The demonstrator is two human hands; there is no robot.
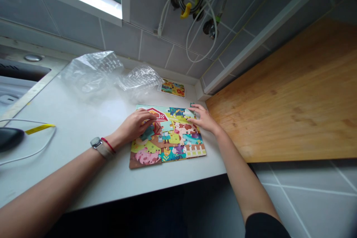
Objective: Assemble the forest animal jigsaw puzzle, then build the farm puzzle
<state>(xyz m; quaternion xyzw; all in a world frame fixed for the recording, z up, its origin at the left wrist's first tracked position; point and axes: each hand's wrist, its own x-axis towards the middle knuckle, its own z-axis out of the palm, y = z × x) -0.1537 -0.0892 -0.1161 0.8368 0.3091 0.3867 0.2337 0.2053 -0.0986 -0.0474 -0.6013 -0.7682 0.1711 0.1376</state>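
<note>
A colourful farm jigsaw puzzle lies flat near the front edge of a white counter. My left hand rests on its left part, fingers curled over a teal piece near the red barn. My right hand lies on the puzzle's upper right corner with fingers stretched out, fingertips by a small green piece. A watch and a red cord circle my left wrist.
Crumpled clear plastic wrap lies behind the puzzle, beside a small picture card. A wooden board borders the counter on the right. A sink and a dark object with a white cable sit at left. Hoses hang on the tiled wall.
</note>
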